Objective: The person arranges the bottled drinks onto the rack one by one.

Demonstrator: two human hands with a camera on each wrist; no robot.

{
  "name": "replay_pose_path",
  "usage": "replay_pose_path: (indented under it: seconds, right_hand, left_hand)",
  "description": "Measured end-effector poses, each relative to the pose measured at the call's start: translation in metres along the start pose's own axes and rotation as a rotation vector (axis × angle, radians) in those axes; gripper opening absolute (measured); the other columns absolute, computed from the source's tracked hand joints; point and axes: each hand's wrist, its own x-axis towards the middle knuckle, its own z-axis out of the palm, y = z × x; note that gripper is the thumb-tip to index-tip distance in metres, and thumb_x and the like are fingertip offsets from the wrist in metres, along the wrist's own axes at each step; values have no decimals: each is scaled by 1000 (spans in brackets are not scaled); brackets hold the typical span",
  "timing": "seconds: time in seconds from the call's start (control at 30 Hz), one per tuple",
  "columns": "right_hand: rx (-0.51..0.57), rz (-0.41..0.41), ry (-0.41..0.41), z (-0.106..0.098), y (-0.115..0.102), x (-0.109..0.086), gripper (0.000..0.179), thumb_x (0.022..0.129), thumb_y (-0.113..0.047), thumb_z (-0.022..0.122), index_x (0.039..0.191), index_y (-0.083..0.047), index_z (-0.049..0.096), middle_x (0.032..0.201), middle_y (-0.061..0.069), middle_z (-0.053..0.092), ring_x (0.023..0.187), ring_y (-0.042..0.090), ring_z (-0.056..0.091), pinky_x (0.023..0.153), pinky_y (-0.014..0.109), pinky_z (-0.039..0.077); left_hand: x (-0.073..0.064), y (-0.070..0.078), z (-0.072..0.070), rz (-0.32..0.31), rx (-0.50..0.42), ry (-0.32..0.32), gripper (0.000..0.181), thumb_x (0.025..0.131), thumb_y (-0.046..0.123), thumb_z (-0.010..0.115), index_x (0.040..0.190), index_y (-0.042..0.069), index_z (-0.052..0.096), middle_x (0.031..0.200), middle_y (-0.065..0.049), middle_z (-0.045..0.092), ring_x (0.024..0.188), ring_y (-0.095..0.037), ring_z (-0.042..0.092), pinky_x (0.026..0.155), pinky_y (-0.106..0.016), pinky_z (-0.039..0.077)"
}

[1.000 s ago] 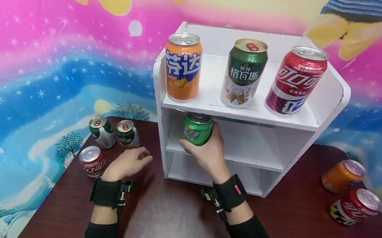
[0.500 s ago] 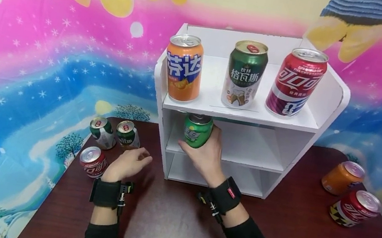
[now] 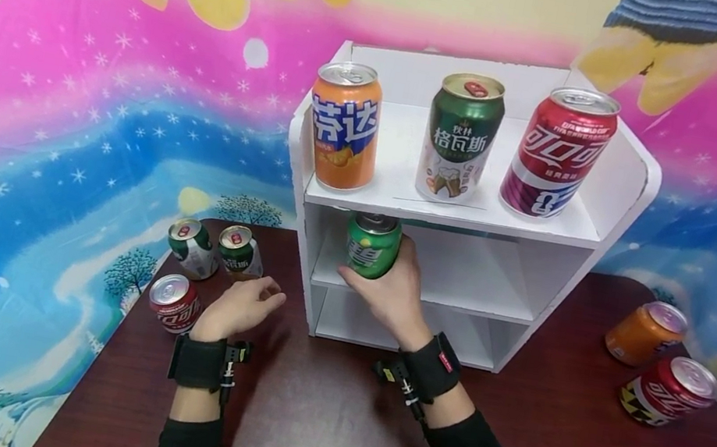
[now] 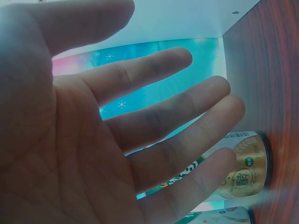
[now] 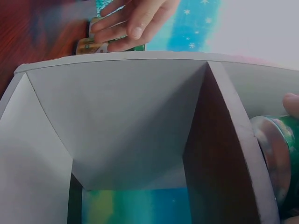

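Note:
My right hand (image 3: pixel 394 285) grips a green soda can (image 3: pixel 372 248) at the left end of the white shelf's middle level, thumb in front and fingers round its right side. In the right wrist view the can's silver bottom (image 5: pixel 273 158) sits right at the shelf board's front edge, with the thumb (image 5: pixel 292 105) showing above. My left hand (image 3: pixel 243 305) holds nothing and hovers over the table beside two green-and-white kvass cans, one of them the nearer can (image 3: pixel 240 251). Its fingers (image 4: pixel 154 107) are spread and relaxed in the left wrist view.
On the white shelf's (image 3: pixel 397 202) top stand an orange Fanta can (image 3: pixel 345 134), a kvass can (image 3: pixel 459 141) and a red Coke can (image 3: pixel 558 158). Another Coke can (image 3: pixel 174 303) stands at left. At right are an orange can (image 3: pixel 644 335) and a red can (image 3: pixel 666 392) on the table.
The green can has turned and shifted slightly in my right hand's grip, staying at the middle level's left end. The right wrist swung a little left, then back. My left hand kept still.

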Motion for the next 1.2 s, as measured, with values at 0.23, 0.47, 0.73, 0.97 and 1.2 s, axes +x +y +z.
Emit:
replay_pose_path:
  seconds: [0.23,0.47,0.73,0.97,1.2]
  right_hand:
    - [27,17,15,1,-3,-1,93,67,-35,85,135,-6,30,119,9,44,102,22,50,88,42,43]
    - [0,37,55,4,-6,-1,94,65,-37,86,134,-4,30,119,10,43,102,23,50,88,41,42]
    - [8,30,37,2,-4,1,86,68,-34,85,131,-2,36,116,11,49,102,25,53,88,42,43]
    - [-6,30,-19,-1,-3,1,82,71,-35,83,131,-4,37,117,10,51,102,24,54,87,42,45]
    - [-7,23,-65,-1,-2,0,85,76,-38,78,138,-6,30,122,9,49,106,23,52,90,43,44]
  left_hand:
    - [1,-1,0,-3,-3,0,33,98,32,51,118,8,60,107,-9,64,91,-22,61,79,-45,48]
    - [1,-1,0,-8,-6,-2,34,98,33,51,119,8,60,109,-9,64,93,-22,60,80,-45,48]
    - [0,-1,0,-3,-5,-1,32,97,32,51,117,8,61,108,-8,64,90,-21,60,79,-44,48]
    - [0,-1,0,-1,-8,1,31,98,32,51,116,9,61,105,-8,64,88,-20,60,78,-44,48]
    - [0,0,0,-3,-10,-4,33,98,32,51,118,9,60,107,-8,64,91,-22,60,78,-44,48]
